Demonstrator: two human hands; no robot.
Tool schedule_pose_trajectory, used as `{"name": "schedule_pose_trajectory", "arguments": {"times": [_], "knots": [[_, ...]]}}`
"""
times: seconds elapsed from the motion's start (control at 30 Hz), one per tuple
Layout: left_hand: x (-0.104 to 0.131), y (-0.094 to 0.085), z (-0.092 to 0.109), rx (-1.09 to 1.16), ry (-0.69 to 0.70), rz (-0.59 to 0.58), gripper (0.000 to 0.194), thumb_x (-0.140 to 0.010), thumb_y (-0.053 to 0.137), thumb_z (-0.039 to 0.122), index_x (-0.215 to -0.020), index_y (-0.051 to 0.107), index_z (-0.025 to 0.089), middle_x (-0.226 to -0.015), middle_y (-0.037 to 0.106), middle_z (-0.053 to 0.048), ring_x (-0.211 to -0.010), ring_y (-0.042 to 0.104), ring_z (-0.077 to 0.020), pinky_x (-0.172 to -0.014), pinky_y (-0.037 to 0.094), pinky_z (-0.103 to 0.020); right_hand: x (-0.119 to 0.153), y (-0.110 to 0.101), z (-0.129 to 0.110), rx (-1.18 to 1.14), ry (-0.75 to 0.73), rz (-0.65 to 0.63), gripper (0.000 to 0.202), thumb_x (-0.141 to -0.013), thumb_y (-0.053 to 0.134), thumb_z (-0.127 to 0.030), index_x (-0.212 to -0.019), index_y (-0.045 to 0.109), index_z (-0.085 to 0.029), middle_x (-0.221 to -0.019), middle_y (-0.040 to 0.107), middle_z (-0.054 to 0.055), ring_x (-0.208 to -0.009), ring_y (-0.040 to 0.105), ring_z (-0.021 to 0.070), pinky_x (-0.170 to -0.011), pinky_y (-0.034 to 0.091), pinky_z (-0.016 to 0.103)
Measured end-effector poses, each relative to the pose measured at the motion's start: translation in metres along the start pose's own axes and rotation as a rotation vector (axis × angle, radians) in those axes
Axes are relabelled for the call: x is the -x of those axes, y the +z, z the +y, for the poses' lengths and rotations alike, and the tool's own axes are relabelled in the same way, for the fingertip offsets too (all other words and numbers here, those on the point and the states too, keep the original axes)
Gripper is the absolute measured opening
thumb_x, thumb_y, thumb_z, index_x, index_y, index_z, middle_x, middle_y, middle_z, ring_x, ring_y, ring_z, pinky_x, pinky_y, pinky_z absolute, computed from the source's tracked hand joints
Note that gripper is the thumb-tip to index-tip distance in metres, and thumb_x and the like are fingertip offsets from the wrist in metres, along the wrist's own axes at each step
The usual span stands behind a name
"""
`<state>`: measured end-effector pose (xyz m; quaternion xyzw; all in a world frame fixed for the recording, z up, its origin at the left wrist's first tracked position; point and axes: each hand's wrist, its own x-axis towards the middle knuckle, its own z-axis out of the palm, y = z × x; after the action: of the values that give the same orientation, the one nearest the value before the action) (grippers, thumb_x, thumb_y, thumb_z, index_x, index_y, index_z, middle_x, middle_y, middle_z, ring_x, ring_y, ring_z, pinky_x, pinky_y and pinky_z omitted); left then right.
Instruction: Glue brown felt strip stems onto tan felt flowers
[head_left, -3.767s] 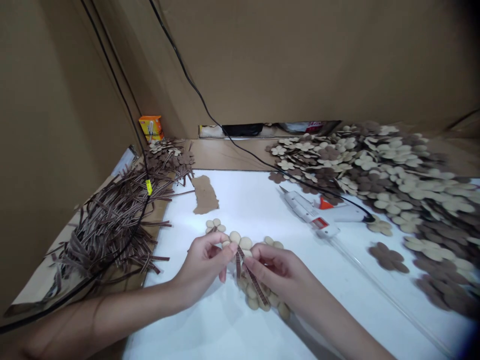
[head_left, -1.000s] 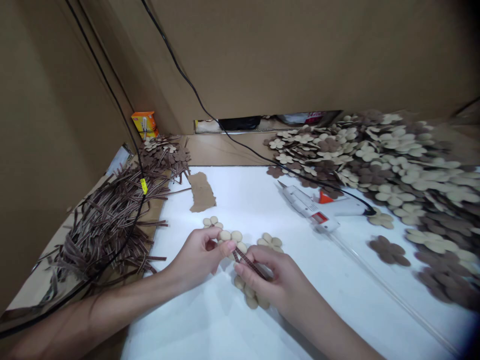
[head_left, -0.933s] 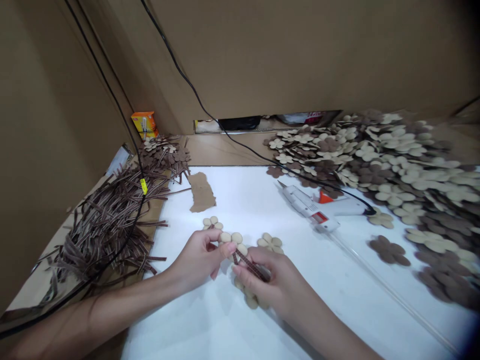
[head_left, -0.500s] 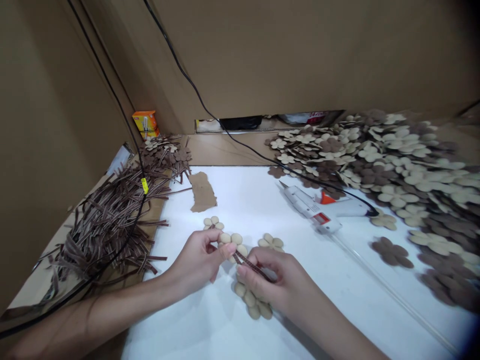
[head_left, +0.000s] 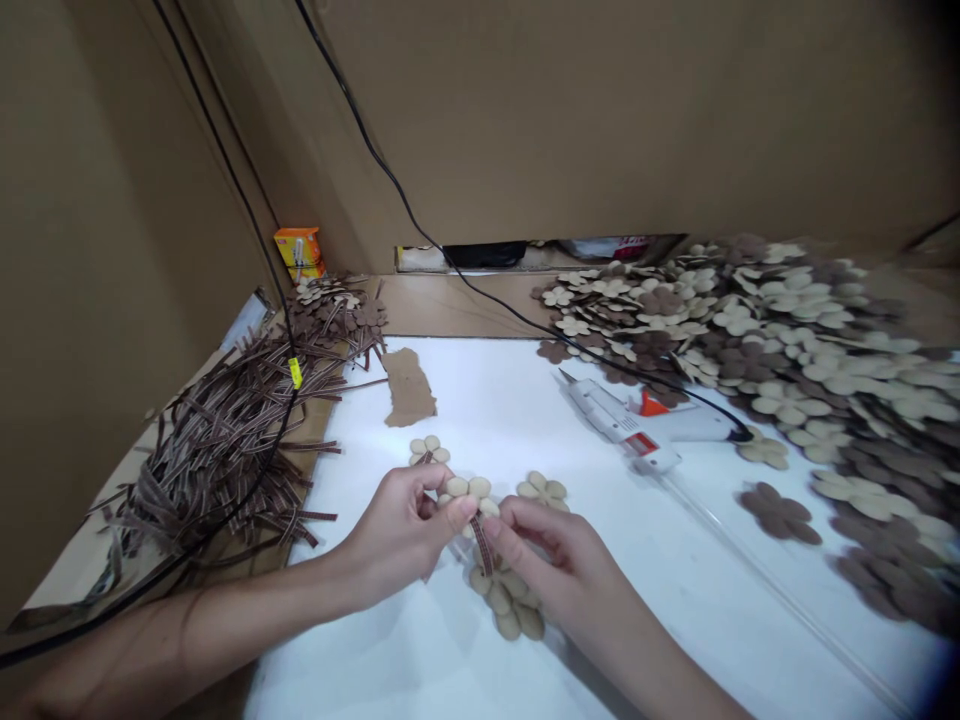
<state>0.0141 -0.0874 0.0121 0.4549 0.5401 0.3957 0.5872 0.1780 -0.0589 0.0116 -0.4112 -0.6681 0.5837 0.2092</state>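
Note:
My left hand [head_left: 409,525] pinches a small beige felt flower [head_left: 469,488] between thumb and fingers. From its lower side hangs a brown ribbon strip with pale stitching [head_left: 482,545]. At the flower's right edge, the thumb and forefinger of my right hand [head_left: 544,545] are pressed together against a petal. Several beige flowers [head_left: 517,620] lie overlapping on the white board just below, partly covered by my right hand. Behind my left hand lies another flower with a ribbon [head_left: 429,450], and one more beige flower [head_left: 541,490] rests beyond my right hand.
A white glue gun [head_left: 637,425] with a clear glue stick lies at the right, its black cord [head_left: 480,287] crossing the back. Beige and brown felt flowers [head_left: 787,350] are heaped at right. Ribbon strips [head_left: 225,440] pile at left, near a cardboard scrap [head_left: 409,388] and orange box [head_left: 300,252].
My right hand has let the ribbon swing from pointing right to hanging down, and its fingertips have moved up to the flower's edge. My left hand still holds the flower.

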Motion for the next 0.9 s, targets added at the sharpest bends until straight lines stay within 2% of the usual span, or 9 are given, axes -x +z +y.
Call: {"name": "schedule_pose_trajectory", "arguments": {"times": [0.13, 0.27, 0.37, 0.47, 0.57, 0.7, 0.77, 0.9], "knots": [[-0.003, -0.001, -0.003, 0.065, -0.041, -0.047, 0.031, -0.078, 0.056, 0.047, -0.073, 0.05, 0.016, -0.037, 0.038, 0.01, -0.026, 0.029, -0.0032, -0.03, 0.02, -0.016, -0.003, -0.001, 0.0, -0.034, 0.004, 0.014, 0.039, -0.085, 0.045, -0.045, -0.058, 0.046, -0.018, -0.055, 0.045, -0.002, -0.054, 0.043, 0.0101, -0.049, 0.032, 0.023], [-0.01, -0.002, -0.005, 0.182, -0.071, -0.117, 0.042, -0.067, 0.063, 0.054, -0.074, 0.051, 0.014, -0.055, 0.054, 0.003, -0.029, 0.04, -0.0029, -0.029, 0.024, -0.015, -0.005, -0.003, 0.001, -0.046, 0.005, 0.053, 0.039, -0.084, 0.046, -0.047, -0.057, 0.045, -0.018, -0.054, 0.042, -0.003, -0.053, 0.04, 0.0105, -0.05, 0.032, 0.024], [-0.015, -0.004, -0.006, 0.201, -0.092, -0.176, 0.049, -0.064, 0.063, 0.059, -0.075, 0.05, 0.014, -0.047, 0.05, 0.005, -0.03, 0.039, -0.0038, -0.03, 0.023, -0.015, -0.005, -0.005, 0.001, -0.048, -0.02, 0.068, 0.039, -0.085, 0.046, -0.046, -0.057, 0.045, -0.018, -0.055, 0.045, -0.002, -0.056, 0.043, 0.0117, -0.054, 0.034, 0.025], [-0.019, -0.008, -0.007, 0.323, -0.126, -0.139, 0.044, -0.076, 0.048, 0.06, -0.077, 0.046, 0.017, -0.044, 0.045, 0.006, -0.03, 0.04, -0.0055, -0.03, 0.019, -0.016, -0.005, -0.006, 0.001, -0.045, -0.033, 0.08, 0.04, -0.085, 0.045, -0.046, -0.057, 0.046, -0.018, -0.055, 0.046, -0.001, -0.057, 0.044, 0.0125, -0.055, 0.035, 0.026], [-0.024, -0.016, -0.007, 0.584, -0.24, -0.186, 0.032, -0.081, 0.047, 0.049, -0.075, 0.043, 0.018, -0.053, 0.042, 0.008, -0.03, 0.036, -0.0037, -0.031, 0.015, -0.017, -0.005, -0.007, 0.002, -0.034, -0.072, 0.134, 0.042, -0.085, 0.043, -0.049, -0.056, 0.047, -0.018, -0.056, 0.045, -0.001, -0.058, 0.043, 0.0132, -0.056, 0.035, 0.026], [-0.026, -0.027, -0.004, 0.921, -0.406, -0.436, 0.021, -0.081, 0.052, 0.029, -0.068, 0.041, 0.017, -0.05, 0.029, 0.009, -0.031, 0.022, -0.0031, -0.032, 0.013, -0.017, -0.004, -0.008, 0.006, -0.039, -0.119, 0.204, 0.044, -0.084, 0.043, -0.051, -0.055, 0.046, -0.018, -0.056, 0.044, -0.001, -0.057, 0.043, 0.0136, -0.056, 0.034, 0.027], [-0.025, -0.029, -0.002, 1.037, -0.405, -0.498, 0.024, -0.084, 0.048, 0.027, -0.065, 0.039, 0.017, -0.047, 0.027, 0.009, -0.031, 0.019, -0.0044, -0.032, 0.012, -0.017, -0.004, -0.008, 0.008, -0.038, -0.117, 0.212, 0.044, -0.084, 0.043, -0.052, -0.055, 0.045, -0.018, -0.057, 0.044, -0.001, -0.058, 0.043, 0.0139, -0.056, 0.034, 0.027], [-0.022, -0.03, 0.0, 1.174, -0.376, -0.519, 0.026, -0.085, 0.047, 0.022, -0.062, 0.038, 0.017, -0.043, 0.025, 0.009, -0.032, 0.013, -0.0044, -0.033, 0.011, -0.016, -0.006, -0.009, 0.012, -0.038, -0.106, 0.204, 0.044, -0.083, 0.043, -0.052, -0.055, 0.044, -0.019, -0.057, 0.043, -0.001, -0.059, 0.042, 0.014, -0.057, 0.034, 0.027]]}}
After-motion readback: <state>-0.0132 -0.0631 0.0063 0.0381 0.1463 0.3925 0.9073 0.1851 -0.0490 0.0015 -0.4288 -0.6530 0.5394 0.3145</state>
